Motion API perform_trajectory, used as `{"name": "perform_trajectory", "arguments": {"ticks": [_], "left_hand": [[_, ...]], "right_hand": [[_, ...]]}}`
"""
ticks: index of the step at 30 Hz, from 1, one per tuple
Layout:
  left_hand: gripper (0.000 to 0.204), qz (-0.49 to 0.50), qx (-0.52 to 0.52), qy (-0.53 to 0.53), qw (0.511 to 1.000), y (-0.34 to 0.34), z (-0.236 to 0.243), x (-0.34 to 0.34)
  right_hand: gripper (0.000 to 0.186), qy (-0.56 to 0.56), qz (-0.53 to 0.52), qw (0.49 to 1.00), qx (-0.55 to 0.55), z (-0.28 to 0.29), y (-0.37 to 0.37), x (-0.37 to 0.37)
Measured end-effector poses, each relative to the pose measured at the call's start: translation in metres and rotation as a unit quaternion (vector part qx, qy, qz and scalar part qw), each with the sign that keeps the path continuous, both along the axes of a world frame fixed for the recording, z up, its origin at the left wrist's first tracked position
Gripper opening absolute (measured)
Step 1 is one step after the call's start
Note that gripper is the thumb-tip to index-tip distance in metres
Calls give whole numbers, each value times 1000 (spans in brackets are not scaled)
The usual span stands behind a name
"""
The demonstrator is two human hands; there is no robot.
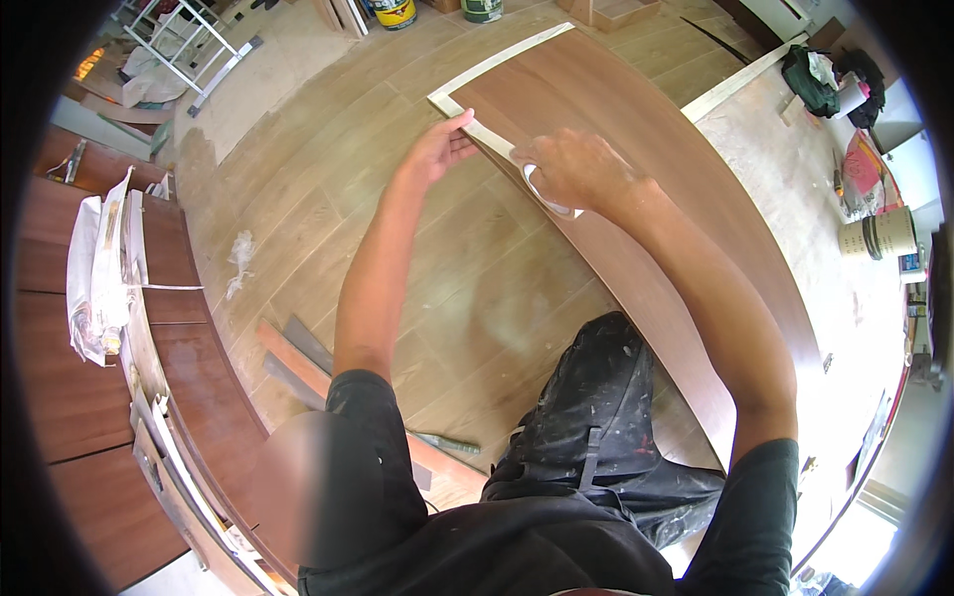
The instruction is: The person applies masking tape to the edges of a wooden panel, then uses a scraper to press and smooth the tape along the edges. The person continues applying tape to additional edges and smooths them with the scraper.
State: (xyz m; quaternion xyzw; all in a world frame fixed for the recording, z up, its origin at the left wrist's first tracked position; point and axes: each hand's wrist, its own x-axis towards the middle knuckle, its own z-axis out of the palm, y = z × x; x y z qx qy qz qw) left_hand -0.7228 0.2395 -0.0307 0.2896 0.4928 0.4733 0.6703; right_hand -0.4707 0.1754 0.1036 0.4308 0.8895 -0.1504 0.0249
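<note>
A large brown wood-grain panel [636, 139] lies in front of me, slanting from far left to near right. White masking tape [502, 65] lines its far edge and runs along the left edge. My left hand [437, 154] is at the left edge near the far corner, thumb on the taped margin and fingers beside and below the edge; their tips are partly hidden. Nearer along that edge, my right hand [576, 169] is closed around a roll of white tape [534, 184], pressed against the panel. The fingers' undersides do not show.
On the tiled floor lie thin wood strips [298, 358], a green-handled tool [447, 442] and crumpled plastic [239, 260]. A stepladder [184, 55] and paint cans [395, 12] stand at the back. Brown cabinets [174, 258] are left; a worktop [785, 199] with a bucket [876, 234] is right.
</note>
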Motion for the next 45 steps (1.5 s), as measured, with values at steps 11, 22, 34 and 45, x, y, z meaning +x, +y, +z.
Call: {"name": "perform_trajectory", "arguments": {"ticks": [11,22,34,45], "left_hand": [[36,-12,2,2,1000,-3,2,-2],[40,-16,24,0,1000,-9,7,2],[42,-20,21,3,1000,-9,8,1],[38,3,30,19,999,-16,8,4]], "right_hand": [[46,-204,14,975,-84,16,-2,-21],[32,-190,5,975,-113,17,8,-32],[33,-225,-10,967,-123,27,5,-41],[30,-240,-19,964,-113,19,5,-46]]}}
